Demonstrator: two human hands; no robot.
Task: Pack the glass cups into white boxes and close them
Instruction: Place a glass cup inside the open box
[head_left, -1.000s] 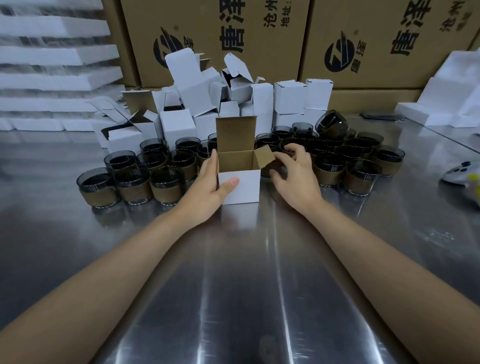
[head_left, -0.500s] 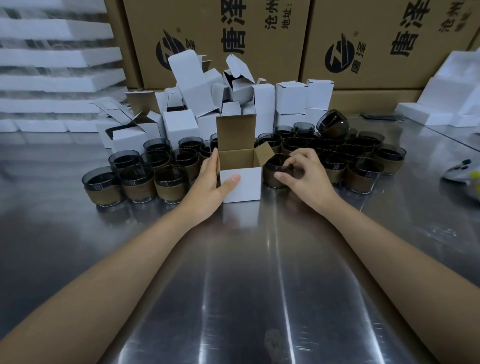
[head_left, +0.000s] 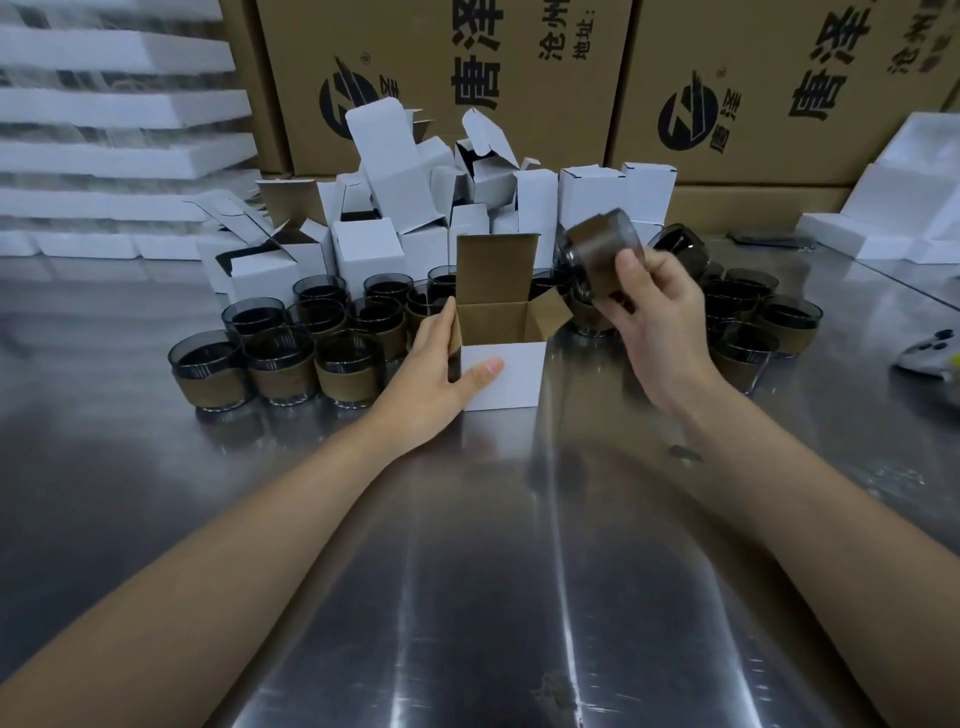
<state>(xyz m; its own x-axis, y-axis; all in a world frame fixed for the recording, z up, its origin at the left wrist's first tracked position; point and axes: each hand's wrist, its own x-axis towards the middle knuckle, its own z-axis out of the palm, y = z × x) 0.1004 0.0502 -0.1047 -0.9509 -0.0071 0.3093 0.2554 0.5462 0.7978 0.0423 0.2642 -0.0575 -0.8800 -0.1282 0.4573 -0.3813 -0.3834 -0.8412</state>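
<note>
An open white box with a brown inside stands upright on the steel table, lid flap raised at the back. My left hand grips its left side, thumb across the front. My right hand holds a dark glass cup with a brown band, tilted in the air above and to the right of the box. Several more cups stand in rows to the left and right of the box. A heap of empty white boxes lies behind them.
Large brown cartons with printed characters wall off the back. White foam sheets are stacked at the left and white foam pieces at the right. A small white device lies at the right edge. Bare steel table stretches in front.
My right hand has picked a cup out of the group at the right and lifted it, tilted, above the box's right side. My left hand stays on the box.
</note>
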